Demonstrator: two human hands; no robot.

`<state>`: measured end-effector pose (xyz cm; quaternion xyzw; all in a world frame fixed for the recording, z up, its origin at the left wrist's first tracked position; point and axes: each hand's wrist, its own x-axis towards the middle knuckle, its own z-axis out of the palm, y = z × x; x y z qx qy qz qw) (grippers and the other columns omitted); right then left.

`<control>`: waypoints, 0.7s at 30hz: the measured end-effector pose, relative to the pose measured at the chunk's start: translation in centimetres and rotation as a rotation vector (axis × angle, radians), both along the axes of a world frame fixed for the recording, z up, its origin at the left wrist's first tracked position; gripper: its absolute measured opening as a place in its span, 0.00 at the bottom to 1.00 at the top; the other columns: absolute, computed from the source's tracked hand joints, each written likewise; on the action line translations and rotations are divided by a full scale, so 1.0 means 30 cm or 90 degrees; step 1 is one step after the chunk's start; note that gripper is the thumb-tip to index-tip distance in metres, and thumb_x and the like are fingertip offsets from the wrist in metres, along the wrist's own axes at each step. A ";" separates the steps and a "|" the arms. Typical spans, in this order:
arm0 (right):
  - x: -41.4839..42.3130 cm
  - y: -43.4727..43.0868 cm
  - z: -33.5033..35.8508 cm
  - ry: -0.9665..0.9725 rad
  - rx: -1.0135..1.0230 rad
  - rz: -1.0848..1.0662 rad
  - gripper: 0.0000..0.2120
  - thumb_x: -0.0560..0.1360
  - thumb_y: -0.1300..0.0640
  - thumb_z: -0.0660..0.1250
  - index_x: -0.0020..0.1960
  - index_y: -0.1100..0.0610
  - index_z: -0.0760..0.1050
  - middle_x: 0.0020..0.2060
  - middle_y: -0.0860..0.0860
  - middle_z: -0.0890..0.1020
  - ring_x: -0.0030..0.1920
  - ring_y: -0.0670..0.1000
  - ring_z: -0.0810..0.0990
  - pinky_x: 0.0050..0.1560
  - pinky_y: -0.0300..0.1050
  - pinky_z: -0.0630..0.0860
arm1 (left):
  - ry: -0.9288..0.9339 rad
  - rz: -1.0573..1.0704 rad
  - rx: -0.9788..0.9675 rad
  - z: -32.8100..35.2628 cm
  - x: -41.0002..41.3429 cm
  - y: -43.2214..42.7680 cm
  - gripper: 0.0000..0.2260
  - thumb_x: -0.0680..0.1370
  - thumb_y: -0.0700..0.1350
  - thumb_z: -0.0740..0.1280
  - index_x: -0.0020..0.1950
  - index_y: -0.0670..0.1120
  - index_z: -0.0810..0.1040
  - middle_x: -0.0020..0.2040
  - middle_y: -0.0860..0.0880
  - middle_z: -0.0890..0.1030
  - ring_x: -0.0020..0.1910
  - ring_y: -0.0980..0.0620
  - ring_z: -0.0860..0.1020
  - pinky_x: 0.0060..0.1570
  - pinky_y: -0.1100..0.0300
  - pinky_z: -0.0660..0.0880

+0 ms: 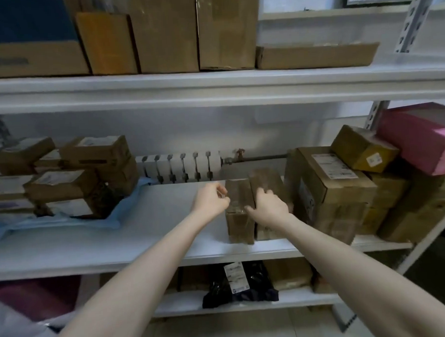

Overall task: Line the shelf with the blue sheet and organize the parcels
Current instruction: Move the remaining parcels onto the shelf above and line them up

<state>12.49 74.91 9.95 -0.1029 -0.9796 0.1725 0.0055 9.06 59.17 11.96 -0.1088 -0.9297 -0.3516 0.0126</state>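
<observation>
White shelf before a radiator; right grip clasps a brown parcel, left grip curled, empty.

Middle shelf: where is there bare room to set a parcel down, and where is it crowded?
Bare shelf board lies between the blue sheet with its stacked parcels, left, and the two small boxes in the middle. Right of those, cartons crowd up to the pink box.
</observation>
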 end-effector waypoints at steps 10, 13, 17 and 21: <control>-0.179 -0.197 -0.156 -0.059 0.192 -0.099 0.48 0.67 0.24 0.58 0.72 0.59 0.62 0.67 0.63 0.68 0.66 0.61 0.67 0.60 0.53 0.66 | -0.113 0.054 0.008 -0.223 -0.118 -0.163 0.07 0.74 0.41 0.67 0.52 0.48 0.78 0.51 0.49 0.79 0.53 0.49 0.78 0.52 0.55 0.76; -0.192 -0.203 -0.190 -0.032 0.220 -0.080 0.41 0.68 0.31 0.65 0.70 0.58 0.62 0.65 0.62 0.67 0.64 0.62 0.67 0.60 0.53 0.66 | -0.132 0.049 0.022 -0.232 -0.140 -0.185 0.07 0.75 0.40 0.67 0.51 0.48 0.78 0.49 0.49 0.78 0.52 0.49 0.77 0.50 0.57 0.75; -0.202 -0.208 -0.195 -0.035 0.192 -0.075 0.42 0.66 0.32 0.68 0.70 0.54 0.59 0.64 0.62 0.68 0.62 0.62 0.68 0.60 0.54 0.67 | -0.162 0.067 0.041 -0.241 -0.158 -0.209 0.05 0.75 0.40 0.67 0.50 0.47 0.77 0.49 0.47 0.78 0.52 0.46 0.77 0.53 0.54 0.76; -0.190 -0.237 -0.208 -0.018 0.118 -0.053 0.45 0.64 0.34 0.71 0.70 0.56 0.57 0.62 0.62 0.68 0.61 0.63 0.70 0.56 0.53 0.71 | -0.174 0.084 0.056 -0.233 -0.165 -0.226 0.05 0.75 0.40 0.67 0.50 0.46 0.77 0.46 0.48 0.77 0.52 0.46 0.77 0.52 0.56 0.75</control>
